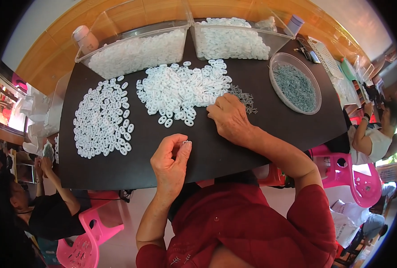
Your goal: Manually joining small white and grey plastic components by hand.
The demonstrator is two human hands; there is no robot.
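My left hand (pixel 168 161) is raised over the front of the dark table, thumb and forefinger pinched on a small white plastic piece (pixel 186 142), mostly hidden by the fingertips. My right hand (pixel 232 118) reaches to the right edge of a heap of white oval two-hole pieces (pixel 176 87), beside a small scatter of grey screws (pixel 244 97). Its fingers are curled downward, and whatever they grip is out of sight. At the left of the table lies a flatter spread of similar white oval pieces (pixel 101 120).
Two clear bins, a left bin (pixel 138 60) and a right bin (pixel 234 40), hold more white pieces at the back. A round tub (pixel 317 100) of grey screws stands right. A pink bottle (pixel 86 40) stands back left. People sit on both sides, near pink chairs (pixel 89 236).
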